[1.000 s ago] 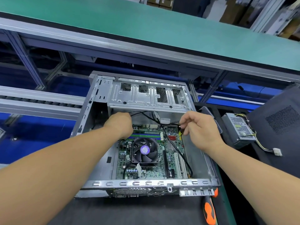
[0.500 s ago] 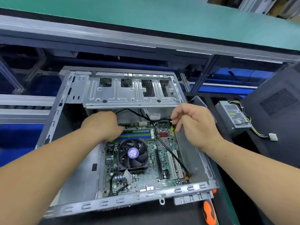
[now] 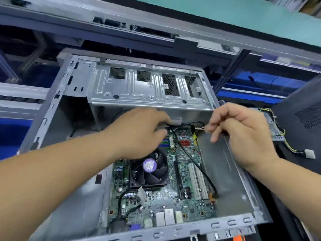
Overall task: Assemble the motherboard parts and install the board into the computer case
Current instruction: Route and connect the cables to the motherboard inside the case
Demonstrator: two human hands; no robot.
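Note:
An open grey computer case (image 3: pixel 234 178) lies flat, with the green motherboard (image 3: pixel 189 202) inside and a black CPU fan (image 3: pixel 149 171) with a purple label on it. My left hand (image 3: pixel 139 133) reaches over the board's far edge, its fingers curled on a black cable and a white connector (image 3: pixel 175 121) under the drive cage (image 3: pixel 147 89). My right hand (image 3: pixel 241 134) pinches a thin wire (image 3: pixel 201 129) near the board's far right corner. A black cable (image 3: pixel 194 162) runs across the board to its near right corner.
A power supply (image 3: pixel 276 126) with yellow and black wires and a white plug (image 3: pixel 310 153) sits to the right of the case. An orange tool handle (image 3: pixel 238 238) lies at the near edge. A green-topped shelf (image 3: pixel 225 16) and metal frame run behind.
My left hand has shifted right along the board's far edge to the white connector. My right hand stays near the far right corner, now pinching the thin wire. The view has tilted down and closer.

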